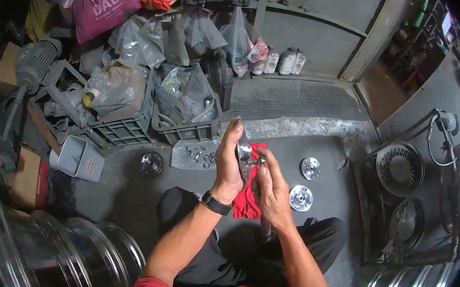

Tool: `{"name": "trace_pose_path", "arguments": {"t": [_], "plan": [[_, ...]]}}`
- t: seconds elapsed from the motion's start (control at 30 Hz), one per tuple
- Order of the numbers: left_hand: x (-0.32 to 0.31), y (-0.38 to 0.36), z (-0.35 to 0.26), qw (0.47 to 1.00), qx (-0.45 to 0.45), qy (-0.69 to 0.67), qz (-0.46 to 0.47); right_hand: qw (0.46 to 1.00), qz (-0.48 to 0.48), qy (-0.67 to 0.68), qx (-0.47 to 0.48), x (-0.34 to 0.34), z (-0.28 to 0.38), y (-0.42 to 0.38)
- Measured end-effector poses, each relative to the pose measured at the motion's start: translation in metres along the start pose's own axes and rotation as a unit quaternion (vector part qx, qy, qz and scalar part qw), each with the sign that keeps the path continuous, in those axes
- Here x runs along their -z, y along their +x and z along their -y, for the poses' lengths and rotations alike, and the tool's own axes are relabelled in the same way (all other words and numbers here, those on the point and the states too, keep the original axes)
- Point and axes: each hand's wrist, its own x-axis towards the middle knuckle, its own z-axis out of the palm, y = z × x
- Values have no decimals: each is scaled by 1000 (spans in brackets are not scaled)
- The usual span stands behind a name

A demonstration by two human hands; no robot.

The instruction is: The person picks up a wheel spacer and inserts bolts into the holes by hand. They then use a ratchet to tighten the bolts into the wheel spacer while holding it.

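My left hand [229, 163], with a black watch on its wrist, holds a round metal hub disc [243, 155] up on edge against its palm. My right hand [272, 189] is closed around what looks like a ratchet wrench [265, 231]; its handle shows below the hand. The tool's head is at my thumb and fingers, and a short metal shaft [253, 161] reaches from there to the disc face. Below both hands a red cloth [246, 203] lies on the floor. Two shiny hub discs [301, 197] lie right of it.
A plastic sheet [189, 155] bears several small metal parts, with a dark round part [151, 163] left of it. Grey crates [183, 132] with bags and a small grey bin [78, 157] stand left. Wheel rims [59, 249] flank me. Bottles [286, 61] stand at the back.
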Motion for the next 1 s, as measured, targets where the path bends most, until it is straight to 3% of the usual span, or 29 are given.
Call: {"name": "trace_pose_path", "arguments": {"t": [0.27, 0.47, 0.53, 0.67, 0.83, 0.93, 1.0], "plan": [[-3, -2, -4, 996, -61, 58, 36, 998, -5, 51, 25, -6, -2, -1], [-8, -2, -11, 999, 26, 21, 22, 999, -22, 6, 45, -2, -3, -1], [-13, -8, -18, 990, 123, -43, 52, 999, -22, -5, 36, 0, -2, -3], [-14, -6, -18, 986, 161, 15, 31, 998, -21, 50, 20, -3, -12, 1], [-5, 0, -12, 984, 169, -45, 29, 987, -9, 160, -11, 3, -11, -2], [-7, -10, -24, 974, 217, -52, 43, 948, -30, 309, -64, 8, -8, -3], [-4, -4, -23, 975, 177, -108, 77, 944, -23, 327, -48, 13, -6, -4]]}}
